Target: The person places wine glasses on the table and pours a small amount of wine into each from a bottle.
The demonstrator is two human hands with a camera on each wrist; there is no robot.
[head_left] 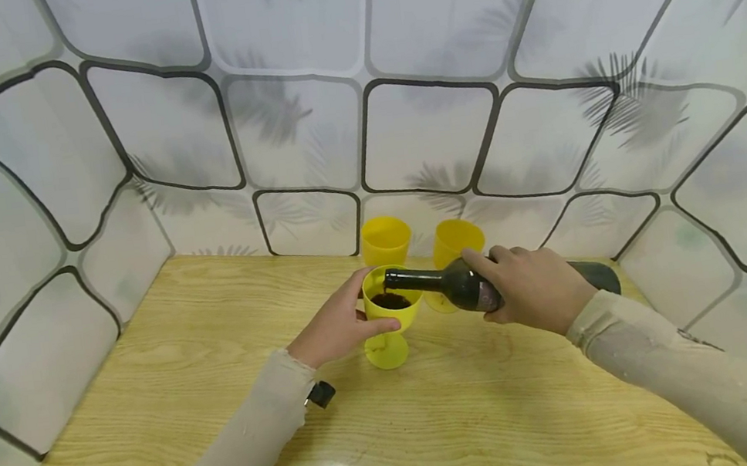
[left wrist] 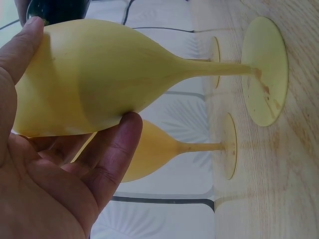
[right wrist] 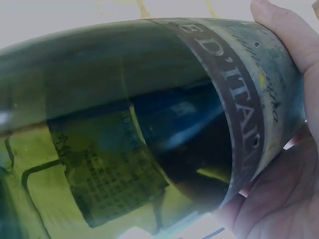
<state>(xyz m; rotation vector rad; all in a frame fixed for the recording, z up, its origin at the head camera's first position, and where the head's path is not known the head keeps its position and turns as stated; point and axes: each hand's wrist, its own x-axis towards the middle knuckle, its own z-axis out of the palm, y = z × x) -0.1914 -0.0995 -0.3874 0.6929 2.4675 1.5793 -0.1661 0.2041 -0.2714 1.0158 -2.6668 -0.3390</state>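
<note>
In the head view my left hand (head_left: 345, 320) holds the bowl of a yellow goblet (head_left: 388, 352), thumb on the near side. Dark liquid (head_left: 390, 301) lies inside it. The left wrist view shows fingertips against the goblet's bowl (left wrist: 104, 74), with brownish streaks on the foot (left wrist: 266, 74) at the wooden table. My right hand (head_left: 539, 284) grips a dark green wine bottle (head_left: 461, 284) round its body. The bottle lies nearly level, its mouth over the goblet's rim. Up close, the right wrist view shows liquid inside the bottle (right wrist: 124, 89) and a printed label (right wrist: 239, 94).
Two more yellow goblets stand behind, one at the back left (head_left: 385, 241) and one at the back right (head_left: 457, 238), partly hidden by the bottle. The wooden table (head_left: 216, 322) meets patterned walls (head_left: 298, 133) at the back and sides. A small black object (head_left: 322, 394) sits at my left wrist.
</note>
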